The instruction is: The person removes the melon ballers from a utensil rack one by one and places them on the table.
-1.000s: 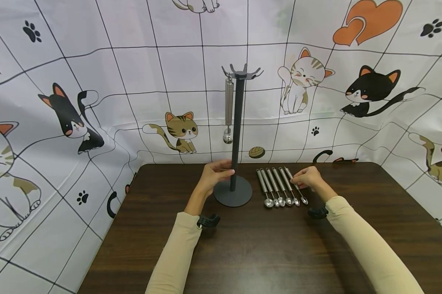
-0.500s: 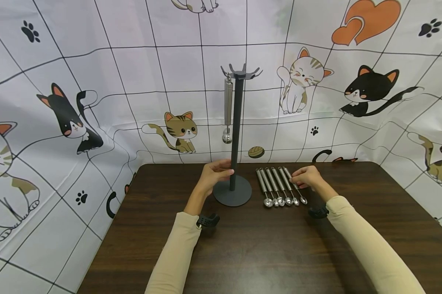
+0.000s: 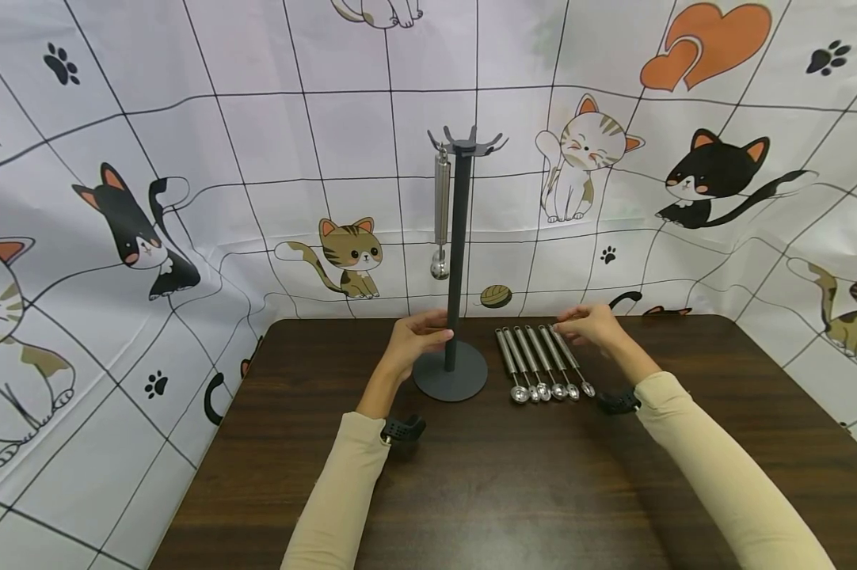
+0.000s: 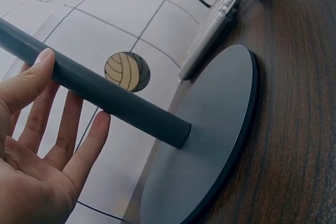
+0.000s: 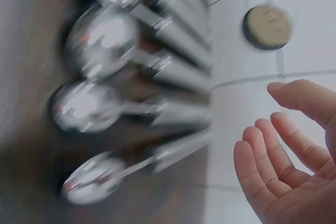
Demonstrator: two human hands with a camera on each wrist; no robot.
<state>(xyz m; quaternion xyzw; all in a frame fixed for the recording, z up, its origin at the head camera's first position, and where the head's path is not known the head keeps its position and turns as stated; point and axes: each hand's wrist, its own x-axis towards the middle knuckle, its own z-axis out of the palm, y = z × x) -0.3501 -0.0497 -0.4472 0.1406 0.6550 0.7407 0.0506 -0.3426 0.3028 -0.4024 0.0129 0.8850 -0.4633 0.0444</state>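
Note:
My left hand holds the pole of a dark grey hook stand low down, its thumb and fingers on opposite sides of the tube. From a hook at the top left hangs a steel melon baller, scoop downward. Several more melon ballers lie side by side right of the stand, scoops toward me. My right hand hovers by the handle ends of the rightmost melon baller. In the right wrist view its fingers are loosely bent and apart from the thumb, with nothing between them.
The dark brown wooden table bears the stand's round base. Behind it hangs a white cloth backdrop printed with cats and grid lines. Other hooks spread out at the stand's top.
My right hand has let go of the rightmost melon baller and moved up, toward its handle's far end. The left hand stays on the pole.

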